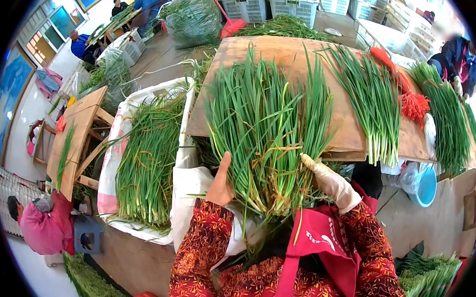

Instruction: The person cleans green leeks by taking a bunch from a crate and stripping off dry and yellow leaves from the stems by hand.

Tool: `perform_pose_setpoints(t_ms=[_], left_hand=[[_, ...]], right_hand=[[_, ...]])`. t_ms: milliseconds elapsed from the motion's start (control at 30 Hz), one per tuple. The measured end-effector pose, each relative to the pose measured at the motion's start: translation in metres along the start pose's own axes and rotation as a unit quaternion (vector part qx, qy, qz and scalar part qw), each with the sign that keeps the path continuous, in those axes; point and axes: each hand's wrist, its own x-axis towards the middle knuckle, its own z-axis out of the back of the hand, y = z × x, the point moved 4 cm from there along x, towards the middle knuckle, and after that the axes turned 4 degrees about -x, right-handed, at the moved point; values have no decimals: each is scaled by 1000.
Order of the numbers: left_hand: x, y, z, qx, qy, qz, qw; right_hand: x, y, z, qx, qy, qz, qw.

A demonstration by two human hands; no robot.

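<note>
A broad, loose bunch of garlic chives (260,128) lies before me on the sloping wooden board (275,45), leaf tips pointing away and the pale, partly brown stem ends towards my body. My bare left hand (221,186) rests flat along the left side of the bunch with its thumb stretched up; its other fingers are partly hidden by the leaves. On the right, my gloved right hand (333,184) is closed around stems at the bunch's edge, its thumb over the front. Dry yellow leaves hang among the stems.
Left of me stands a white crate (183,108) full of chives. Neater chives (377,110), red ties (414,106) and another pile (446,124) lie on the right. A blue basin (425,185) sits lower right. Other people (46,222) work around the room.
</note>
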Motion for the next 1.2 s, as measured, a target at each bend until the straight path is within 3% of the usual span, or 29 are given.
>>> perform_pose_setpoints(t_ms=[133,167,300,400,533,600,667,800,933,967,1067,1200], left_hand=[[16,-16,-5,-46,33,8,998],[19,-16,-5,-52,36,10,998],[30,-18,-6,5,48,31,998],[37,-16,-5,47,46,82,994],[21,-10,-22,135,63,51,988],[8,-11,-28,150,47,35,987],[-9,-22,-38,183,0,-39,982],[-33,-69,-76,186,59,-135,971],[-44,-138,-143,266,103,-335,898],[-43,-150,-157,251,130,-288,915],[-35,-184,-195,287,177,-345,876],[-16,-202,-218,307,209,-415,831]], right_hand=[[7,-5,4,135,71,-41,987],[12,-13,15,128,31,-34,991],[6,6,5,168,22,15,986],[11,11,-9,104,29,-7,994],[4,34,-47,-51,76,5,996],[11,31,-59,-112,83,118,983],[1,41,-71,-176,75,165,968],[-27,102,-101,-200,106,268,937],[-41,190,-121,-200,94,345,912],[-46,211,-126,-219,81,355,905],[-38,258,-125,-241,71,418,873],[-30,282,-112,-297,38,419,857]])
